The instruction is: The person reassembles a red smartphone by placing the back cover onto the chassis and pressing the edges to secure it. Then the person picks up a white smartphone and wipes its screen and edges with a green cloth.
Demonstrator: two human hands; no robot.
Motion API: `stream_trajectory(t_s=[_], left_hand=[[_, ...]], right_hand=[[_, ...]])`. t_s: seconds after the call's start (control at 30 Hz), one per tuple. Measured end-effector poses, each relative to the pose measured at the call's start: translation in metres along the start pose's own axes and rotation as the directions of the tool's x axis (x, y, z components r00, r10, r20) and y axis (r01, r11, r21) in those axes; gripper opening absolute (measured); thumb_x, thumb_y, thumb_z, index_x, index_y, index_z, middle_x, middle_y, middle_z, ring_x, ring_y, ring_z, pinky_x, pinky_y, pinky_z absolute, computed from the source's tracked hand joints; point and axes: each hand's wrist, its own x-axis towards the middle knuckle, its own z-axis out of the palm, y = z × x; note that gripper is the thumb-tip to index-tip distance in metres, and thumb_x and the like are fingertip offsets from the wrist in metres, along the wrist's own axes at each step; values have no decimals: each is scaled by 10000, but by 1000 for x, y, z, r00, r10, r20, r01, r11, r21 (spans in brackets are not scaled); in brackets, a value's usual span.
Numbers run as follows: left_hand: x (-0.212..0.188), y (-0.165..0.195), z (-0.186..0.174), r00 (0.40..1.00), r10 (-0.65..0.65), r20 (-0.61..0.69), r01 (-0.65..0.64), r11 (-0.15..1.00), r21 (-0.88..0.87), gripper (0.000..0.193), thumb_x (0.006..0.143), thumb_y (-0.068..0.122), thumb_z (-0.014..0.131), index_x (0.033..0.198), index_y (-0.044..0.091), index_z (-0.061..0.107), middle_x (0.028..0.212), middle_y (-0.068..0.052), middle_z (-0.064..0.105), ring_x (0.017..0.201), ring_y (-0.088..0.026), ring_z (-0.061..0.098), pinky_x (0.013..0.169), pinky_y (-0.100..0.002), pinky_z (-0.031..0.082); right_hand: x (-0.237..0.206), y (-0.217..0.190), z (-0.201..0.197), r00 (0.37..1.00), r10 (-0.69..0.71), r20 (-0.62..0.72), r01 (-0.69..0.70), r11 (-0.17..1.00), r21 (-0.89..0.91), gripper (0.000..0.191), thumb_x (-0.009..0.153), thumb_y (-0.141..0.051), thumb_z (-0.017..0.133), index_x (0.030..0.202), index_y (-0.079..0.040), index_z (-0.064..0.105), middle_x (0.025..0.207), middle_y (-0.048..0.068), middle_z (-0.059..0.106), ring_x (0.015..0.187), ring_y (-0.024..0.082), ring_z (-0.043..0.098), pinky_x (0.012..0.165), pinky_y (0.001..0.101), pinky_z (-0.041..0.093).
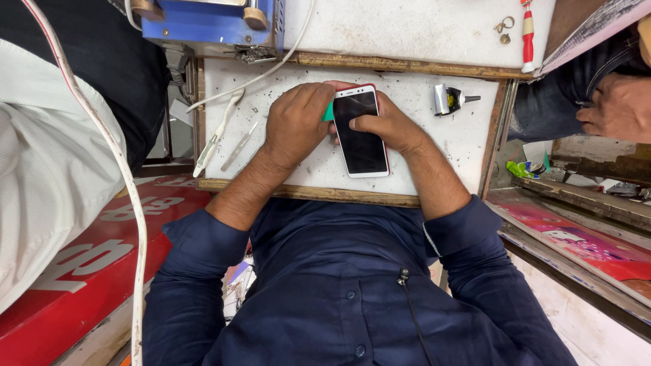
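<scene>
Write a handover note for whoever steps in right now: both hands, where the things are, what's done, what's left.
Left hand: fist closed on a green pry tool, set at the phone's upper left edge.
Right hand: steadies the white phone, thumb across its dark screen.
Phone lies face up on the white bench, in a red case.
Tweezers and a white-handled tool lie to the left; a small metal part to the right.
Done: tool placed at the edge. Left: screen not visibly lifted.

L hand (296, 123) presses a green pick (328, 112) vs the white phone's (361, 132) edge at 9 o'clock; R hand (388, 125) grips it at 3 o'clock. Tweezers (239, 146) lie further toward 9 (on the white worktop (461, 139)).
</scene>
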Motion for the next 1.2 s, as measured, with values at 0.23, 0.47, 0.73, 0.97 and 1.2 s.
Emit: stream_trajectory(t_s=[0.23,0.47,0.73,0.97,1.2], left_hand=[[-1,-1,2,1000,6,-3,-6,1000,5,416,726,26,832,1088,28,628,996,-120,687,947,-295,719,804,-388,602],[-1,-3,3,999,16,31,-15,1000,-23,443,696,49,857,1077,28,634,983,-122,686,930,-296,718,791,-385,599],[-1,-4,13,995,-81,55,86,991,-102,368,762,58,855,1064,34,646,984,-118,706,926,-306,719,801,-410,594],[-5,-4,14,999,-31,-8,30,996,-88,411,741,51,852,1091,13,639,1022,-141,710,969,-313,729,845,-393,603],[-2,0,7,998,66,-12,-66,998,-17,521,627,83,873,1079,-9,632,1007,-151,692,983,-316,722,894,-399,609]], right_hand=[[2,2,-1,1000,2,-11,-2,1000,19,758,798,-3,559,1549,-4,456,1068,145,721,936,213,735,914,418,644],[1,1,-2,1000,-4,-8,4,999,-34,802,812,-1,569,1601,-14,421,1060,125,714,944,196,727,931,397,640],[3,3,-3,1000,-27,-4,26,991,-134,841,792,-5,574,1614,-50,400,1054,95,725,923,164,728,926,346,623],[3,2,-1,1000,-25,1,24,990,-142,851,791,2,583,1620,-54,401,1086,76,728,957,140,715,972,314,597],[1,-2,-1,1000,-8,30,10,998,-62,859,797,-12,588,1627,-58,376,1043,86,730,934,149,724,950,314,603]])
